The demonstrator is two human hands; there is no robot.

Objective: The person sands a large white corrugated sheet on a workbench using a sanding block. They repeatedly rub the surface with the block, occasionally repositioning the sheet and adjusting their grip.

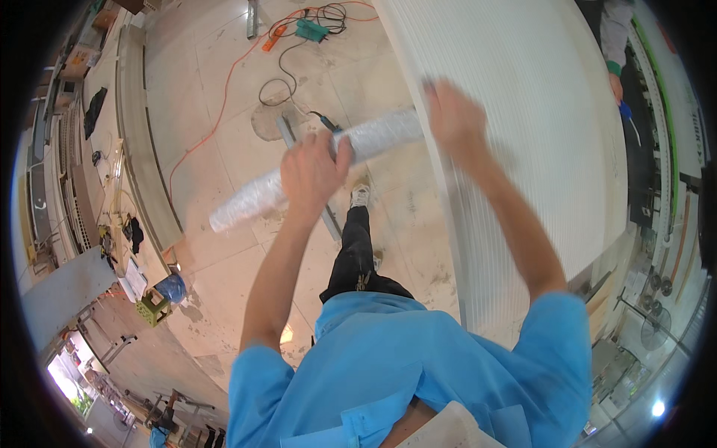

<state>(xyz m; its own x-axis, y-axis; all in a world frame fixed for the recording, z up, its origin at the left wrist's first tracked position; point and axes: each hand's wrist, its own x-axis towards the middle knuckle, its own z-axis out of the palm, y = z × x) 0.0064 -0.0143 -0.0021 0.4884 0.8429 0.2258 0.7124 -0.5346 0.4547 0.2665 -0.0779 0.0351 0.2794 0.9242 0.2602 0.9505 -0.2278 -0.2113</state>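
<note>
A long roll of clear plastic wrap [381, 137] lies slantwise in front of me above the floor. My left hand [310, 170] is closed over its middle, thumb toward the right. Close to the roll's right end is my right hand [457, 123], blurred and curled, above the edge of a large white ribbed panel [515, 149]. A small dark spot shows at its fingertips; what it holds cannot be made out. The panel stretches along my right side.
A teal power tool [311, 30], an orange power strip [274, 37] and tangled cords lie on the floor. Metal bars [331, 222] lie under the roll. At the far right, another person's hand [615, 86] is near a blue-handled tool. A green crate [153, 308] stands left.
</note>
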